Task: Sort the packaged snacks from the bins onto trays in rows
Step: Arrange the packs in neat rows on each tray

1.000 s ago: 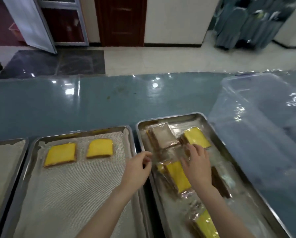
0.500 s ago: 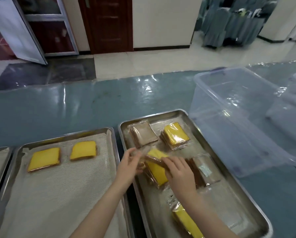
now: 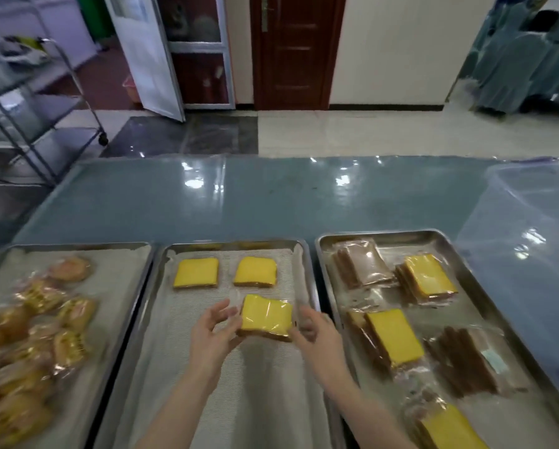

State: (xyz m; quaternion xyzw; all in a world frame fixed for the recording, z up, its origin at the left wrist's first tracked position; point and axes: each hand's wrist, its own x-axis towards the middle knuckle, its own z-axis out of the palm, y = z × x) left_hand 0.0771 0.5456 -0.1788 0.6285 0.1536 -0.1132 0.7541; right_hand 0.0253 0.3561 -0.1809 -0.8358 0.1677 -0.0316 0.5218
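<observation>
The left hand (image 3: 214, 335) grips the left edge of a wrapped yellow snack (image 3: 267, 316), fingers curled round it; the right hand (image 3: 315, 333) pinches the right edge of the same pack, so both are closed on it and neither is free. The snack lies flat between the two hands, yellow face up, over the cloth liner (image 3: 181, 367) of the middle tray (image 3: 232, 244), nearer the tray's right edge than its left; whether it rests on the liner or hangs just above it I cannot tell. It is close to square, its slightly longer side running left to right, a little askew to the tray's far edge.

Along that far edge lie two pieces: the first yellow slice (image 3: 196, 272) near the far left corner, the second yellow slice (image 3: 255, 271) beside it; the held snack sits just on the near side of the second. Little liner shows between the second slice and the right edge, so a second row likely begins here; the move turns on squaring the pack to the slices beyond it. A spot under the first slice would lie to the left, nearer the left hand.

The right tray (image 3: 385, 234) carries more wrapped packs, yellow and brown; the left tray (image 3: 77, 245) holds round wrapped pastries; a clear bin (image 3: 531, 228) stands at the right edge of the table (image 3: 239, 202).
</observation>
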